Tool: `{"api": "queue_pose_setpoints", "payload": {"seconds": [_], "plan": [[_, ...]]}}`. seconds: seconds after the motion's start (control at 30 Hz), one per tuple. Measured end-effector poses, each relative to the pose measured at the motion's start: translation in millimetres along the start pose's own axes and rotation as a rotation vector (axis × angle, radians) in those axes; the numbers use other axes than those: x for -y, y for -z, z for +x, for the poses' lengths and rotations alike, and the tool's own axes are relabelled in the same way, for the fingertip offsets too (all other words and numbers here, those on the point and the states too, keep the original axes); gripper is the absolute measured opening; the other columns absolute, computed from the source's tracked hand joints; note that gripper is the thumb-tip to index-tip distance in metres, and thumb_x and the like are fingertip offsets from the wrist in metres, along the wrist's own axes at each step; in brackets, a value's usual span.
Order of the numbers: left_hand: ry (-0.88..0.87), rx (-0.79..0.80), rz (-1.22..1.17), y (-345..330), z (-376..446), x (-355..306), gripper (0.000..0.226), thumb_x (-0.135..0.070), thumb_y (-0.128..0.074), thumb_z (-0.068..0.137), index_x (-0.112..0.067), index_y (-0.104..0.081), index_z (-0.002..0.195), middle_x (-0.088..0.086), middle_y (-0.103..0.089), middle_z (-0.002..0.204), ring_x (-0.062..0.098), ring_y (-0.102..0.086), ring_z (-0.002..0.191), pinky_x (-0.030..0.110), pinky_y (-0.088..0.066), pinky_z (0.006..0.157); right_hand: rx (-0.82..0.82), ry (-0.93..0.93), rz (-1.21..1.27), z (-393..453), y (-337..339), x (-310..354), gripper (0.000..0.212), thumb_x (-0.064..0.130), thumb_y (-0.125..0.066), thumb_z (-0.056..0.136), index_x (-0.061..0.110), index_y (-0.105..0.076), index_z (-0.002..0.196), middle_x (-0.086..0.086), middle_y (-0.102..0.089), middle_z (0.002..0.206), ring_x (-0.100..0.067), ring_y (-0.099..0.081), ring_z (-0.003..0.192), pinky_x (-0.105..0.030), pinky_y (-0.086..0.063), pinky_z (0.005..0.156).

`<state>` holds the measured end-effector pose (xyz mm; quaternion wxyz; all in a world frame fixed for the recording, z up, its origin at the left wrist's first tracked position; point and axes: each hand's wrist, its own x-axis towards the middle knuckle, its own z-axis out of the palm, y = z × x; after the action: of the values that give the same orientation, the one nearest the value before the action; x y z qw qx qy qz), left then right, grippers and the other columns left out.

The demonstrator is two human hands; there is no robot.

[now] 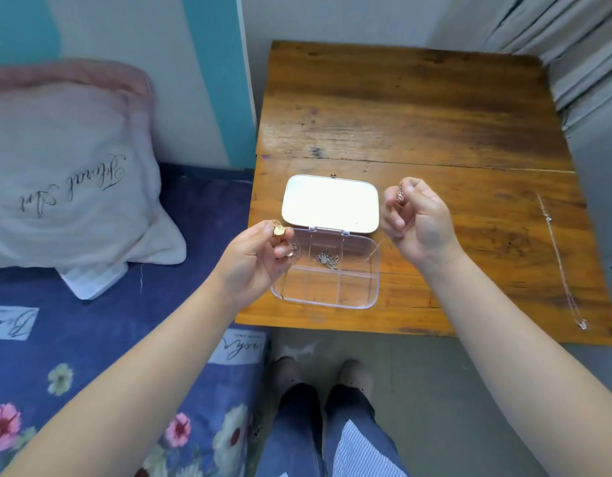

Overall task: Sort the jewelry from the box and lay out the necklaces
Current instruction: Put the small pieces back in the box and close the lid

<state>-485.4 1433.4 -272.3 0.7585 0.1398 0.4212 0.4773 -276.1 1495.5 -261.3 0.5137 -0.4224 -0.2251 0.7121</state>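
The left hand (pixel 260 251) pinches a gold pendant (pixel 279 231); the right hand (pixel 414 218) is closed on a small pinkish charm (pixel 400 194). Between and below them sits the open box (pixel 327 270). These chains look light, limp and tangle-prone: better gripped near the clasp.

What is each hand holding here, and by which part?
Left hand pinches a gold heart pendant at its fingertips. Right hand pinches a small pinkish jewelry piece; which part cannot be told.
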Motion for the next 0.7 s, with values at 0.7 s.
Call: {"api": "queue_pose_setpoints", "payload": {"seconds": [0.7], "plan": [[-0.03, 0.029, 0.13, -12.2, -0.9, -7.9, 0.039, -0.01, -0.025, 0.102, -0.013, -0.047, 0.07, -0.008, -0.063, 0.06, 0.002, -0.046, 0.042, 0.013, -0.039, 0.043, 0.015, 0.017, -0.031, 0.9, -9.2, 12.7, 0.031, 0.007, -0.029, 0.097, 0.016, -0.038, 0.069, 0.005, -0.059, 0.046, -0.006, -0.035, 0.028, -0.009, -0.02, 0.036]]}}
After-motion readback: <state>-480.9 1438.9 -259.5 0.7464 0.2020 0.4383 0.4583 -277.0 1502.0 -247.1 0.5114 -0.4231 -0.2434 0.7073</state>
